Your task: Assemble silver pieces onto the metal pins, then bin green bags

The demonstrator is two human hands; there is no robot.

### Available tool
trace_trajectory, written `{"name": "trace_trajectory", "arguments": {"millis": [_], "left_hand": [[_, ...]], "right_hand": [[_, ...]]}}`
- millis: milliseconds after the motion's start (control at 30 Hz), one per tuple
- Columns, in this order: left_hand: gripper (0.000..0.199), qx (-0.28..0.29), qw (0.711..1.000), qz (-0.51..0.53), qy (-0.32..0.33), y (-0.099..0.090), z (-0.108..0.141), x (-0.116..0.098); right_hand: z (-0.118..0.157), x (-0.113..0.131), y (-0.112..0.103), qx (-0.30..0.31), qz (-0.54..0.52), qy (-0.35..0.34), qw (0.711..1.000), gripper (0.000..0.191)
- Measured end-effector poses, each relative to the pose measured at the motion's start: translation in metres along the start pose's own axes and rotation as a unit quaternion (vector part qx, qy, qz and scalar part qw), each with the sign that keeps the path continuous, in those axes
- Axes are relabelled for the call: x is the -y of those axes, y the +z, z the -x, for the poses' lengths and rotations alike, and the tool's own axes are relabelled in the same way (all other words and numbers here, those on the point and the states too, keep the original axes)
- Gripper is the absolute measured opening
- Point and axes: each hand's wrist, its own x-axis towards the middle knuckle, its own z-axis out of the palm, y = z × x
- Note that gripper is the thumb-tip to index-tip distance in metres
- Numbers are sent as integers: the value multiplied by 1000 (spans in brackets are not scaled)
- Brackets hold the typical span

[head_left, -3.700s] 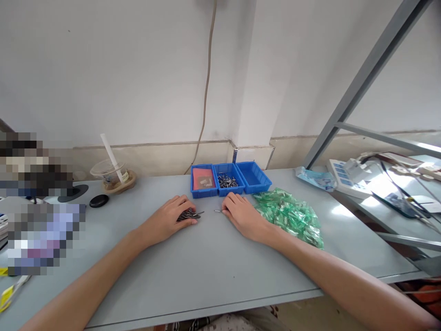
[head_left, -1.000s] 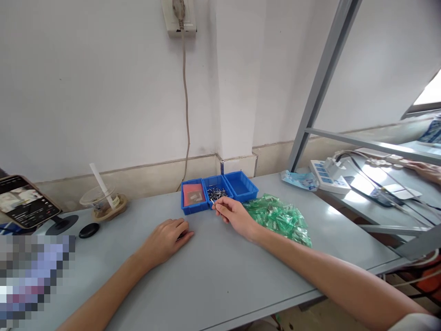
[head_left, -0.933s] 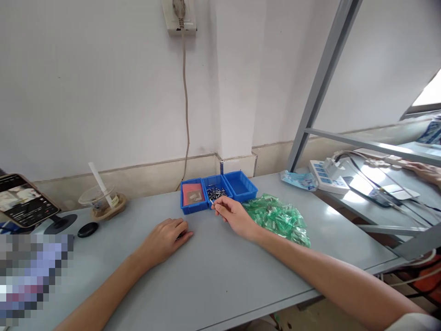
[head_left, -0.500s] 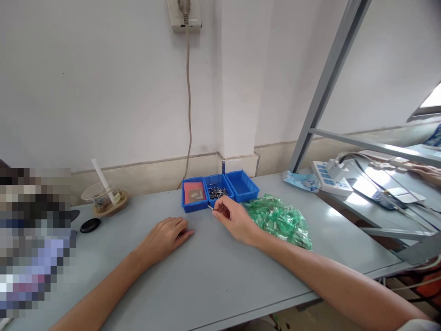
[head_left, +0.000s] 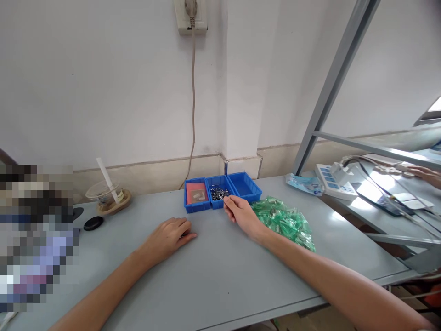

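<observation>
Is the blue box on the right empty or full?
Empty: the right-hand blue bin shows its bare bottom, while the middle bin has small metal pins in it.

Solid blue was shown by the bins (head_left: pixel 245 186), pinkish red by the sheet (head_left: pixel 195 189), and mixed silver and black by the metal pieces (head_left: pixel 217 193). The plastic bundle (head_left: pixel 284 219) was tinted translucent green, the tabletop (head_left: pixel 213 285) was coloured grey, and the power strip (head_left: pixel 330 182) was patterned with blue blocks on white.

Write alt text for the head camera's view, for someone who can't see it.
A person's right hand, fingertips pinched, is at the middle bin of three in blue, by its small metal pins; the left hand rests curled on a grey table. Green plastic lies beside the right wrist.
</observation>
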Motion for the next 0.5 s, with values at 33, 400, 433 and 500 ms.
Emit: {"name": "trace_trajectory", "arguments": {"millis": [33, 400, 433, 500], "left_hand": [[35, 1, 1000, 1, 0, 0, -1, 0], [43, 14, 999, 39, -18, -21, -3, -2], [48, 19, 999, 30, -19, -24, 0, -1], [54, 23, 999, 14, -30, -29, 6, 3]], "right_hand": [[-2, 0, -1, -11, 0, 7, 1000, 48], [-2, -4, 1, 14, 95, -75, 993, 40], [2, -3, 2, 44, 144, -104, 983, 37], [9, -1, 6, 115, 236, -167, 951, 31]]}}
